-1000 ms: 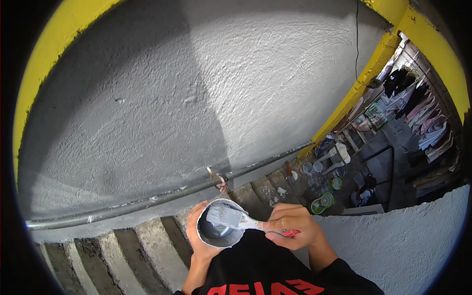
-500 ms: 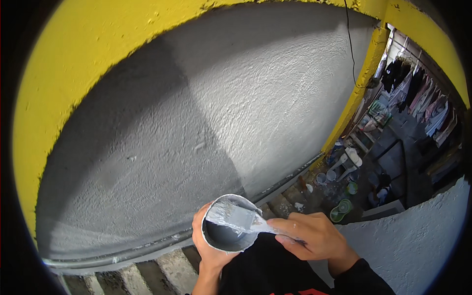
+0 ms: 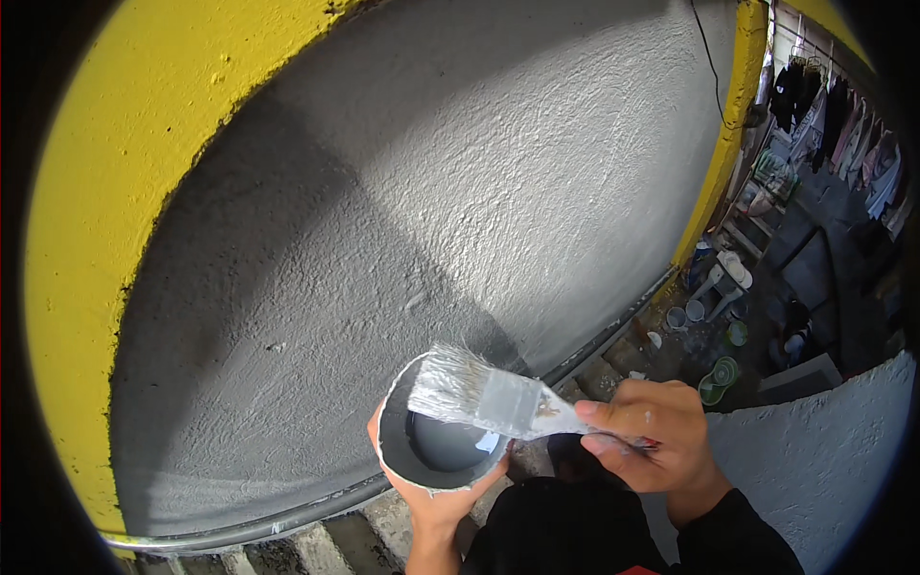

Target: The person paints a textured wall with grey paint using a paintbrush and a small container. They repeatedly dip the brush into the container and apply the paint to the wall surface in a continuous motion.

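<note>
Two hands busy, left hand [image 3: 433, 498] grip cupping paint can [image 3: 436, 448], right hand [image 3: 652, 436] grip grasping brush [image 3: 489, 393], handle hidden.

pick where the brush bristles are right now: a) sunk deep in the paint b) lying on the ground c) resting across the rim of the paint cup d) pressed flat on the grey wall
c: the paintbrush in the right hand lies with its bristles across the rim of the paint cup, held by the left hand, above the grey paint and off the grey wall.

Open air between the grey rough-plastered wall [image 3: 431, 192] and the round grey paint cup [image 3: 436, 450]. Blocked ahead by that wall. Crowded rightward by small paint pots [image 3: 714, 369] far below.
</note>
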{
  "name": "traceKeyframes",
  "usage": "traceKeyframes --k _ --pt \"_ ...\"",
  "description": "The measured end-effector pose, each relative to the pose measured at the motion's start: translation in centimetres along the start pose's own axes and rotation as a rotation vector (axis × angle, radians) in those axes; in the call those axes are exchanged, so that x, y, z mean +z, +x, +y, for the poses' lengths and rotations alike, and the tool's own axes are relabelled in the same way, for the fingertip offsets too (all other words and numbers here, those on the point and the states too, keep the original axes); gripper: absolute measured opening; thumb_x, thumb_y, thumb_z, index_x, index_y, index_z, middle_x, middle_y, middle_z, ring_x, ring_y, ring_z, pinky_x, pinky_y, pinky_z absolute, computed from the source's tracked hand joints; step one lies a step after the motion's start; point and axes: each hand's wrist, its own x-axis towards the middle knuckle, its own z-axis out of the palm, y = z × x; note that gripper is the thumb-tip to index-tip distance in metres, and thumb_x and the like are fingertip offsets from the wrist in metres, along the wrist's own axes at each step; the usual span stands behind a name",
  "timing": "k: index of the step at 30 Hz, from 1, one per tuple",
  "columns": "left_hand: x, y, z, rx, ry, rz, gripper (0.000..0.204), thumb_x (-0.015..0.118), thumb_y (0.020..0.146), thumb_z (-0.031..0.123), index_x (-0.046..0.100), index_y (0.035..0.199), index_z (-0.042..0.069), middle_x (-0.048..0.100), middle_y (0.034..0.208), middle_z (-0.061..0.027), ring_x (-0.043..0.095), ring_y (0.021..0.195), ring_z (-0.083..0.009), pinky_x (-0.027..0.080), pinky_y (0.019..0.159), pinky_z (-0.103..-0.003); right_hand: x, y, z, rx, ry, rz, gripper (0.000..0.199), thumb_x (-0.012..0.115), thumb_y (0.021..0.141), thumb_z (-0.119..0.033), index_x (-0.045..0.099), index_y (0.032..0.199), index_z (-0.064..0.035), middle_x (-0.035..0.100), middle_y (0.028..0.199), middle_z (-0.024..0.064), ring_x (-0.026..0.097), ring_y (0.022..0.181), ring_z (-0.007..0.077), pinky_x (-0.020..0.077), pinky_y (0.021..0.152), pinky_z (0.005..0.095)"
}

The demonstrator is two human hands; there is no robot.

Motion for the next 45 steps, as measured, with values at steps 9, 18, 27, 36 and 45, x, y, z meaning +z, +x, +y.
traceKeyframes --k 9,18,27,36,45 --pt "0.5 1.0 1.0 -0.162 -0.111 0.069 0.099 0.098 0.050 0.020 0.045 0.130 -0.002 0.056 0.116 -0.0123 0.061 0.105 -0.0238 0.050 0.094 -0.039 -0.5 1.6 0.7 -0.032 0.021 0.046 0.037 0.082 0.079 -0.001 0.074 0.115 -0.0038 0.058 0.066 0.0058 0.053 0.048 0.0150 0.0406 0.044 0.0289" --pt "-3.7 -3.4 -1.4 -0.164 0.103 0.005 0.088 0.092 0.067 0.009 0.048 0.143 -0.001 0.059 0.133 -0.0169 0.059 0.122 -0.0279 0.047 0.105 -0.044 0.8 10.9 4.6 -0.324 -0.118 0.480 0.036 0.075 0.083 0.004 0.069 0.118 0.0024 0.060 0.070 0.0061 0.050 0.054 0.0103 0.0385 0.049 0.0263" --pt "-5.2 -4.3 -2.3 -0.205 -0.011 -0.001 0.062 0.087 0.073 0.004 0.058 0.128 -0.001 0.068 0.113 -0.0128 0.067 0.101 -0.0250 0.056 0.091 -0.039 3.4 14.3 4.9 -0.383 -0.172 0.490 0.037 0.074 0.083 0.005 0.069 0.120 0.0026 0.063 0.080 0.0055 0.050 0.060 0.0086 0.0413 0.052 0.0250" --pt "-6.5 -5.1 -2.4 -0.250 0.045 -0.008 0.063 0.087 0.072 0.002 0.058 0.128 -0.001 0.068 0.113 -0.0131 0.067 0.101 -0.0251 0.056 0.090 -0.039 5.7 14.0 2.1 -0.405 -0.056 0.352 0.038 0.078 0.078 0.002 0.073 0.116 0.0002 0.057 0.070 0.0018 0.048 0.055 0.0080 0.0354 0.044 0.0248" --pt "-7.4 -5.7 -3.5 -0.219 0.031 0.027 0.066 0.088 0.072 0.004 0.057 0.130 -0.002 0.067 0.116 -0.0138 0.066 0.103 -0.0262 0.055 0.093 -0.040 1.2 15.5 4.3 -0.246 -0.161 0.665 0.024 0.069 0.095 0.001 0.069 0.119 0.0040 0.063 0.091 -0.0002 0.050 0.075 0.0015 0.0377 0.066 0.0169"
